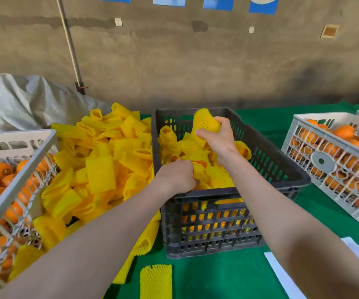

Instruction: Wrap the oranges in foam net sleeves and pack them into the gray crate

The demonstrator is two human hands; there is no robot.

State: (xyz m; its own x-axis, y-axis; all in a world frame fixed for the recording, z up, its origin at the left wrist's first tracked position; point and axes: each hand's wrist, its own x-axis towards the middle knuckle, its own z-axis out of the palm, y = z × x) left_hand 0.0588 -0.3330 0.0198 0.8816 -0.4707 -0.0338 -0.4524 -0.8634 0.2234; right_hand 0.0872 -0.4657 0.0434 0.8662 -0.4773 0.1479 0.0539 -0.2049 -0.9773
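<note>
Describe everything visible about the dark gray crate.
The gray crate is dark slotted plastic with a thick rim and a handle slot in its near wall. It stands upright on the green table cover, holding many oranges in yellow foam net sleeves that show through the slots. The loose sleeve pile touches its left wall. The left hand reaches in over the near rim; the right hand grips a sleeved orange above its middle.

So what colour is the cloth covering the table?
The table cloth is plain green, head view.
</note>
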